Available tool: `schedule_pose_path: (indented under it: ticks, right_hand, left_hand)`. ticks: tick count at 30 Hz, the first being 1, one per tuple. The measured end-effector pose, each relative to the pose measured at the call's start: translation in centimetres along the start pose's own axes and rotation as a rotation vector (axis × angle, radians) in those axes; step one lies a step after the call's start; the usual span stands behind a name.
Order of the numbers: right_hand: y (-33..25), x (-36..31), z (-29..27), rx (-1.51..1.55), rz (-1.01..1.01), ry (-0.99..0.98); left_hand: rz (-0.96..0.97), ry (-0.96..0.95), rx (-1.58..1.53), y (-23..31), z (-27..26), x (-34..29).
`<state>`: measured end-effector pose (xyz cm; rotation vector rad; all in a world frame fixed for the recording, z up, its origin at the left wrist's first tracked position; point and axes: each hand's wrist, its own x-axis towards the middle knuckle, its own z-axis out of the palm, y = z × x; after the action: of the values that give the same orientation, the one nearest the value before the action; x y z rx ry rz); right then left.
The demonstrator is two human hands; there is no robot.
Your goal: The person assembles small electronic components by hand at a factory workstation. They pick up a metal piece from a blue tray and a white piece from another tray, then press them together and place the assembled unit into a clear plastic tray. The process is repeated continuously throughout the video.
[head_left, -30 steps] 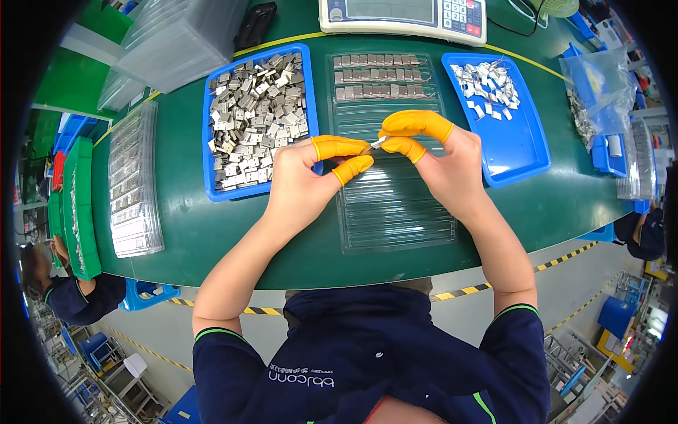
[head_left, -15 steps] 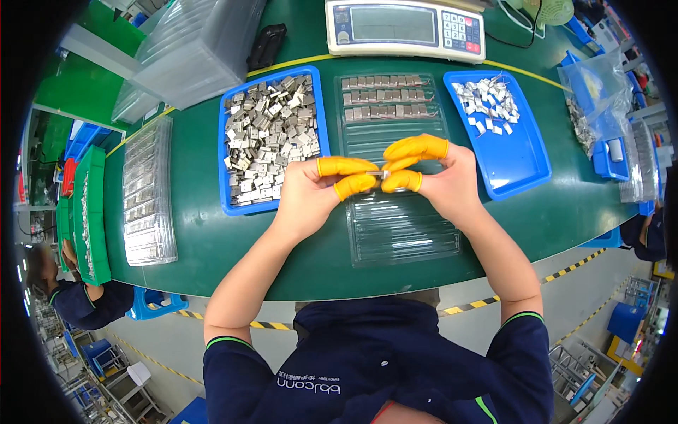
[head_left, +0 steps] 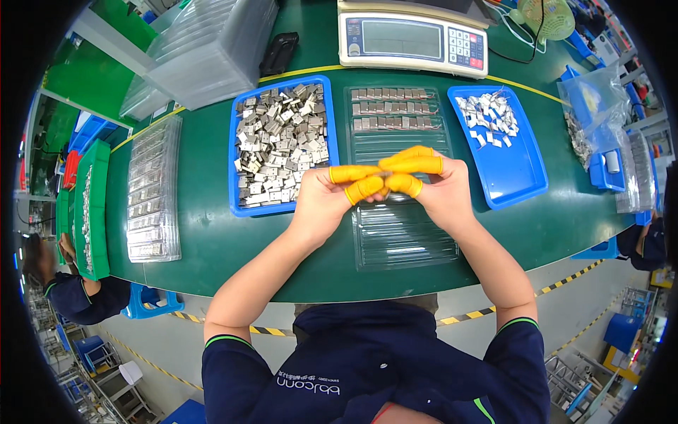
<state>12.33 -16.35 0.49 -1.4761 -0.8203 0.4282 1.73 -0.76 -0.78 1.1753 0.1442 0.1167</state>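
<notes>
My left hand (head_left: 321, 201) and my right hand (head_left: 445, 191) meet over a clear plastic tray (head_left: 406, 247), with yellow finger covers on thumbs and fingers. Both pinch a small metal connector piece between their touching fingertips; the fingers hide most of it. Three rows of metal connector pieces (head_left: 392, 108) fill the far part of the plastic tray. Left of my hands, a blue tray (head_left: 235, 166) is heaped with loose silver USB-style connector shells (head_left: 282, 141). To the right, a tilted blue tray (head_left: 515, 180) holds small white parts with thin wires (head_left: 489, 113) at its far end.
A digital scale (head_left: 413, 42) stands behind the trays. Stacked clear trays (head_left: 219, 56) and a black object (head_left: 280, 53) are at the back left. A filled clear tray (head_left: 154, 191) and a green bin (head_left: 92, 212) lie farther left. A co-worker's arm (head_left: 70, 254) reaches that bin.
My fingertips have closed tighter around the connector piece, which showed plainly between them before and is now mostly covered. The whole view has shifted slightly.
</notes>
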Motion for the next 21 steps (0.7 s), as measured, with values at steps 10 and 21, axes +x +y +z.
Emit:
schedule_pose_path:
  ticks: [10, 21]
  right_hand:
    - [0.9, 4.6, 0.1, -0.977, -0.407, 0.092]
    - [4.4, 5.2, 1.9, -0.946, -0.505, 0.034]
  left_hand:
    - [0.318, 0.510, 0.399, 1.2, -4.0, 1.7]
    - [0.241, 0.642, 0.403, 2.4, -3.6, 1.4]
